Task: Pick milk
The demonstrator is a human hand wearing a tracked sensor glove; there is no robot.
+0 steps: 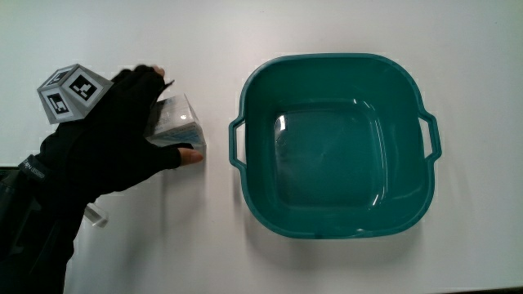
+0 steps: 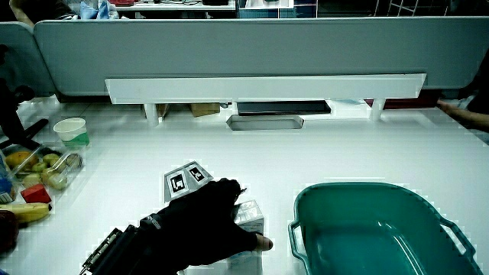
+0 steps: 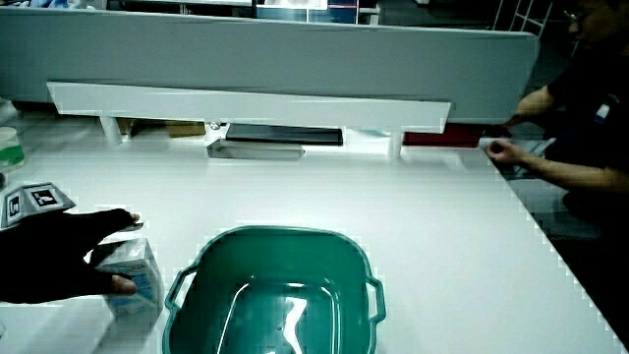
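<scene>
A small milk carton stands on the white table, just beside the handle of a teal basin but apart from it. The carton is already gripped by the hand: the fingers are curled over its top and one side, and the thumb is pressed against the side nearer the person, so the carton is pinched between them. In both side views the same grip is shown, with the carton resting on the table under the hand, and the carton close to the basin's rim.

The carton is judged to be light and fairly stiff, though its card walls could be dented if squeezed hard, and its coated surface may be a little slippery. A firm hold across two facing sides, low enough to clear the folded top, would be the safest, and that is roughly where it is held now. It appears not yet lifted.

The basin holds nothing that can be seen; only its glossy floor and reflections are visible. A cup and some food items are seen near the table's edge in a side view, well apart from the carton.
</scene>
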